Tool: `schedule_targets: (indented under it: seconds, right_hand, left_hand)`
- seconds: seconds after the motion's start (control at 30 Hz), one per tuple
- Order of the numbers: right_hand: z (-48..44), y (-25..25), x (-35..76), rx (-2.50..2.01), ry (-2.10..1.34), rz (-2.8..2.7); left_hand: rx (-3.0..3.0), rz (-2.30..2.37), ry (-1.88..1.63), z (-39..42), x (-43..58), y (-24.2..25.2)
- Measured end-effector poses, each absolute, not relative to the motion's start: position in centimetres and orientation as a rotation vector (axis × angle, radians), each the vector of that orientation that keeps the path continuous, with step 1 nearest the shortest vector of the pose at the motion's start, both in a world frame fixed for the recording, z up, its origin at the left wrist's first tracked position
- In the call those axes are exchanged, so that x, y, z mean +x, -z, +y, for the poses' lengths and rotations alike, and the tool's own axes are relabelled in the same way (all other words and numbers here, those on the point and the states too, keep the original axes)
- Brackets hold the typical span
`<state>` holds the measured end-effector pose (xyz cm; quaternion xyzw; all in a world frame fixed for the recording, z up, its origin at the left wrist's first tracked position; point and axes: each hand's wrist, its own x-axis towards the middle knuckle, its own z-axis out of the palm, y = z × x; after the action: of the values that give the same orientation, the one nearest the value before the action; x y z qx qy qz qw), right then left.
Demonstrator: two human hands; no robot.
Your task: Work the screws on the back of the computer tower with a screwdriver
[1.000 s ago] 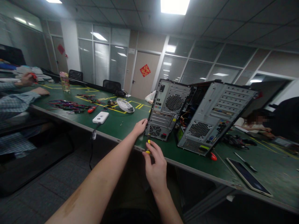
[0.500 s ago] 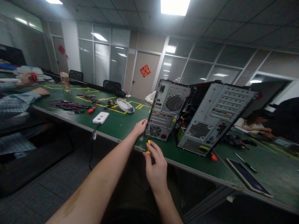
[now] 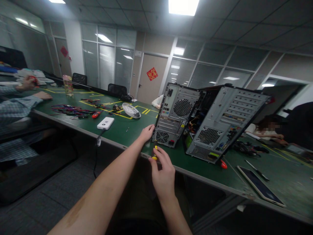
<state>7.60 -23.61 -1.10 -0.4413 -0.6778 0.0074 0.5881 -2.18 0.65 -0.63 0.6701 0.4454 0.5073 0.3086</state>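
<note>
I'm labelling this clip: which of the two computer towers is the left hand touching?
The tower on the picture's left: the left hand rests against its side. The other tower, farther right, stands apart from that hand.

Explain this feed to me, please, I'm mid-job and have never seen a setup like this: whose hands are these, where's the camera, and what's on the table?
There is no robot here: both bare hands belong to the person wearing the camera on their head, looking forward and down. The left hand is at the left edge of the nearer computer case. The right hand holds a yellow-and-black tool, probably a screwdriver, pointing up at that case's lower left corner. A second computer case stands to its right; both show their back panels. On the green table to the left are a white box and a heap of wires; to the right lies a flat dark-screened device. The checked sleeve at far left is someone else's.
</note>
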Motion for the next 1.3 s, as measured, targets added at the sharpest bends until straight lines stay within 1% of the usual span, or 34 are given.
schedule_targets:
  seconds: [0.33, 0.67, 0.97, 1.2, 1.3]
  right_hand:
    - [-24.1, 0.8, 7.5, -1.047, 0.009, -1.607]
    - [-23.5, 2.1, 6.3, -1.037, -0.164, -1.494]
    - [-23.7, 1.4, 6.6, -1.043, -0.012, -1.539]
    - [-23.5, 1.5, 6.2, -1.025, -0.152, -1.446]
    - [-23.6, 1.4, 6.3, -1.023, -0.159, -1.449]
  left_hand:
    - [1.759, 1.172, -1.361, 0.8, -2.5, 0.8]
    - [1.759, 1.164, -1.364, 0.7, -2.5, 0.7]
    - [1.758, 1.17, -1.355, 1.0, -2.8, 1.1]
    - [1.75, 1.169, -1.36, 0.7, -2.7, 1.0]
    - [1.754, 1.17, -1.364, 0.6, -2.6, 0.9]
